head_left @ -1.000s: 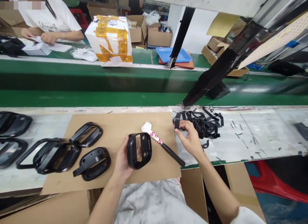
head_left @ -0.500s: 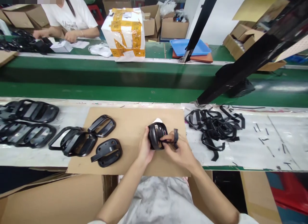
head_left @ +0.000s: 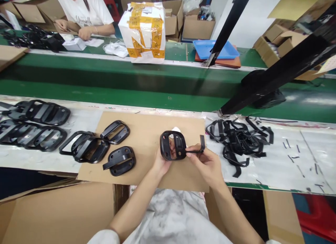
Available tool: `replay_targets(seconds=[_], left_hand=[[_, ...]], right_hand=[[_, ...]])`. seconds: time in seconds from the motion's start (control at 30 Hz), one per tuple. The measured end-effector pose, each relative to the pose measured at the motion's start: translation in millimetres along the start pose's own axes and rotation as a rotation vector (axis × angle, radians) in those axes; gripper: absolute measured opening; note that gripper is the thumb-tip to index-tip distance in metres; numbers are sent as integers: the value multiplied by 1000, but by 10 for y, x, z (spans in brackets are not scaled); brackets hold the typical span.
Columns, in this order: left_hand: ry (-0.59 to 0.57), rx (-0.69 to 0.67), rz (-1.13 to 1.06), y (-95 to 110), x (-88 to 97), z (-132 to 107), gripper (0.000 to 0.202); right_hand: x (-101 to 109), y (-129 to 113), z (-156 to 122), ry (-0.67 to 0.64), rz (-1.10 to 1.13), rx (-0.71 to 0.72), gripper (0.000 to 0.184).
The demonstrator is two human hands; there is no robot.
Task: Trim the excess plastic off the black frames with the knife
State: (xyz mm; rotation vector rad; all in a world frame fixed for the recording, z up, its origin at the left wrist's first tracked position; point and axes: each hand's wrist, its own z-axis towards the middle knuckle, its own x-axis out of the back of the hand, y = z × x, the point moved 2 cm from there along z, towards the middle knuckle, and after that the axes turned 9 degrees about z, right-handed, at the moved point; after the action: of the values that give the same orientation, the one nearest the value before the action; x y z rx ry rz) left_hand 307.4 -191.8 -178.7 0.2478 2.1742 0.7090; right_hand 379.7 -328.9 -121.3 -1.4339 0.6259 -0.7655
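Note:
My left hand (head_left: 162, 162) is closed around the lower left of a black plastic frame (head_left: 165, 146), a rounded rectangle with slots and small holes. The frame is held above a cardboard sheet (head_left: 147, 132). Pinched in my right hand (head_left: 208, 165) is a thin black bent strip (head_left: 202, 143), its inner end close to the frame's right edge. Whether strip and frame touch, I cannot tell. Left of my hands lie several similar black frames with raised bars, the nearest black frame (head_left: 122, 167) among them. A small white piece (head_left: 175, 131) shows behind the held frame.
A pile of black bent strips (head_left: 238, 139) lies to the right, with small black scraps beyond it. More black frames (head_left: 49, 113) line the far left. A black post (head_left: 262, 79) slants over the green bench (head_left: 147, 93). Across it, a person (head_left: 86, 16) works beside a taped white box (head_left: 147, 30).
The frame has turned so its face shows more fully. My right hand has drawn the strip back to the right, out from the frame's opening. The whole view has shifted slightly.

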Motion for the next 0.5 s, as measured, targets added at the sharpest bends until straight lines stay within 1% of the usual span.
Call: replay_targets(seconds=[0.03, 0.1, 0.17, 0.2, 0.23, 0.3, 0.4, 0.47, 0.5], left_hand=[[10, 15, -5, -8, 5, 1, 43], [51, 54, -3, -23, 26, 7, 42], [83, 78, 7, -30, 53, 22, 42], [86, 78, 8, -27, 67, 31, 43], [81, 67, 6, -21, 79, 39, 44], [64, 25, -7, -2, 96, 49, 46], [-21, -57, 3, 27, 81, 40, 46], [-74, -87, 38, 33, 51, 22, 47], [-83, -88, 62, 32, 37, 12, 49]], right_hand=[[-1, -24, 15, -22, -39, 21, 16], [-13, -69, 30, -118, -116, 84, 15], [-30, -87, 20, -233, -164, 137, 20], [-34, -82, 9, -262, -181, 153, 22], [-33, -69, -4, -268, -195, 156, 22], [-24, -27, -32, -221, -204, 142, 20], [-9, 31, -67, -139, -137, 97, 11], [-4, 36, -81, -113, -104, 82, 11], [-6, 30, -86, -117, -113, 80, 12]])
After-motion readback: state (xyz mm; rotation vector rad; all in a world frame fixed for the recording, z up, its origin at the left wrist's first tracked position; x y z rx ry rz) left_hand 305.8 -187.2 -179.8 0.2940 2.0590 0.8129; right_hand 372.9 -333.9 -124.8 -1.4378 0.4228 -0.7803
